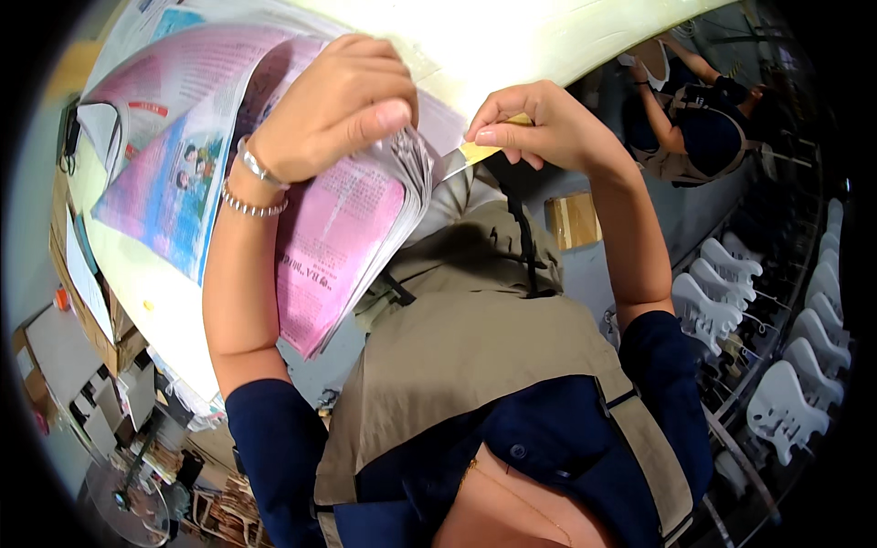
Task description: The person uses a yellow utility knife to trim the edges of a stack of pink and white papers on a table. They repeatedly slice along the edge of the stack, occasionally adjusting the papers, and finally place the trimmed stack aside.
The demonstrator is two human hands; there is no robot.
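Observation:
A thick stack of folded newspapers (343,247), pink with printed columns, lies over the near edge of the pale table. Above it my left hand (343,110) is closed, its fingers curled down onto the paper and its thumb lying along the top. The fingertips are hidden. One large coloured sheet (178,173) curls up to the left of that wrist. My right hand (539,128) pinches a flat yellow tool (472,152) with a thin, pale, blade-like tip, close beside the stack's right edge. Its exact kind is hard to make out.
The pale tabletop (457,41) stretches out beyond the papers. A cardboard box (573,220) sits on the floor to the right. White guitar-shaped bodies (787,411) hang on racks at the lower right. Another person (699,128) works at the upper right.

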